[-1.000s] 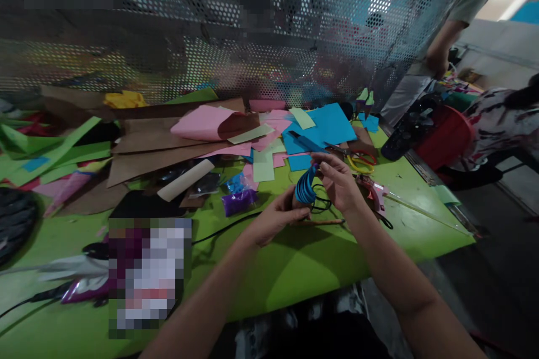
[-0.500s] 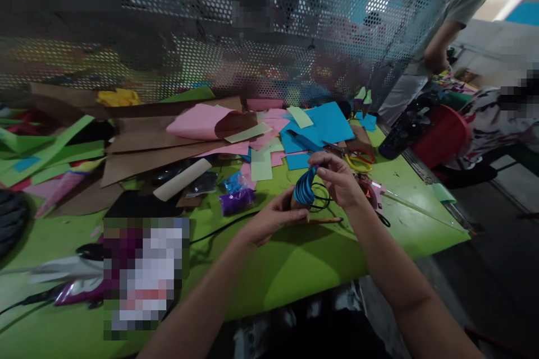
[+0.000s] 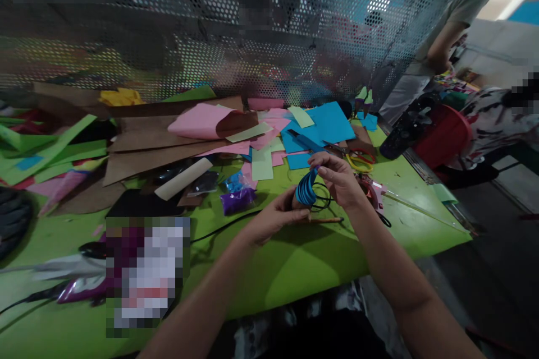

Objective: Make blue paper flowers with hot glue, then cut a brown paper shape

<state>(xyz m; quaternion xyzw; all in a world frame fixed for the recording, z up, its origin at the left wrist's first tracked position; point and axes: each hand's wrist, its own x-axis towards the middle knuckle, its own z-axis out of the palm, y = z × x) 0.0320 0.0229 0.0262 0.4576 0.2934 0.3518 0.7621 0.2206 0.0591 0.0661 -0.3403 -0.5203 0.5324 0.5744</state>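
Observation:
My left hand [image 3: 280, 214] is closed around the brown base of a small paper piece. Layered blue paper strips [image 3: 305, 190] curve over its top and narrow to a tip. Finger and thumb of my right hand [image 3: 337, 179] pinch that tip, where a bit of purple shows. The piece is held above the green table [image 3: 269, 275]. Behind and below it lie a black cord [image 3: 323, 202] and a brown pencil-like stick [image 3: 330, 220]. Yellow-and-red-handled scissors [image 3: 360, 161] lie just beyond my right hand.
Pink paper [image 3: 197, 122], brown sheets [image 3: 143, 143] and blue sheets [image 3: 332, 123] cover the table's back, against a perforated metal panel [image 3: 202, 61]. A purple packet [image 3: 237, 201] and a cream roll [image 3: 183, 179] lie left. A dark bottle [image 3: 404, 129] and people are at right.
The view has shifted slightly. Both hands keep their hold on the paper piece, and the blue strips look turned a little, with purple now showing at the tip.

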